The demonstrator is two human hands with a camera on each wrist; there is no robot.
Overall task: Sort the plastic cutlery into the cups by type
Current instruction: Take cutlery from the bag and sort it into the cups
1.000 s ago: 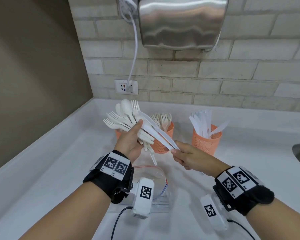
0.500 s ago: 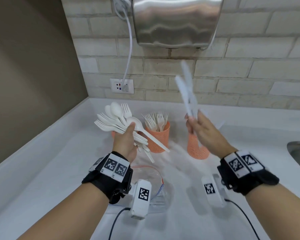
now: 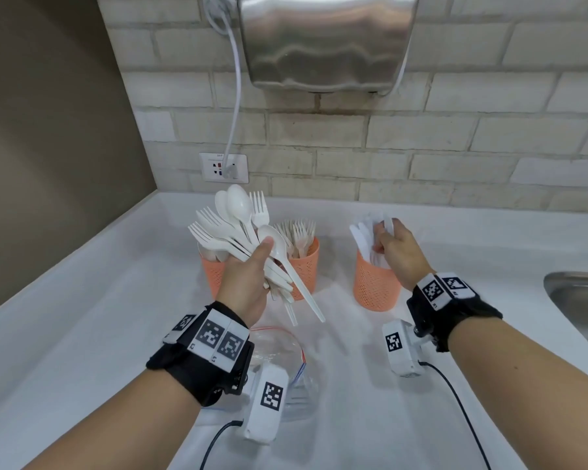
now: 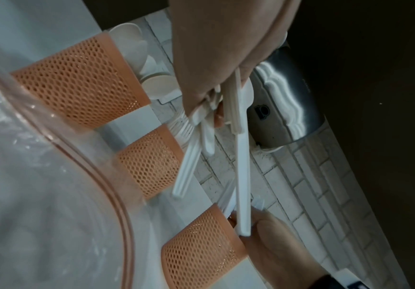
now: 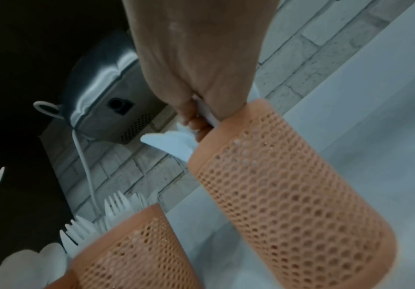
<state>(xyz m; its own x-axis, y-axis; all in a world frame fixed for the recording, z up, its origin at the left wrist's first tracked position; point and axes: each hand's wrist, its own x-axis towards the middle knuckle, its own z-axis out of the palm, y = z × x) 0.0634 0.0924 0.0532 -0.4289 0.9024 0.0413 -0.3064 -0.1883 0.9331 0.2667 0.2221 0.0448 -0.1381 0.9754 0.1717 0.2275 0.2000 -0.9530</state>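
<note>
Knives going into right cup (image 3: 375, 286)
Right hand (image 3: 399, 249) pinching knives (image 3: 364, 232); left hand (image 3: 248, 279) gripping forks & spoons bundle (image 3: 238, 228) (plenty left).

open counter (image 3: 472, 266) right of knife cup (image 3: 375, 288)

steel hand dryer (image 3: 326, 42), wall socket (image 3: 223, 167)

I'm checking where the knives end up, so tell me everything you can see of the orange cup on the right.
The right-hand cup is an orange plastic cylinder, its wall perforated with a honeycomb mesh below a solid band at the rim. It stands upright on the white counter, apart from the middle cup that holds forks. White plastic knives stand in it, blades up, fanning over the rim. The right hand is at its mouth, fingers curled round white knives going into it.
</note>
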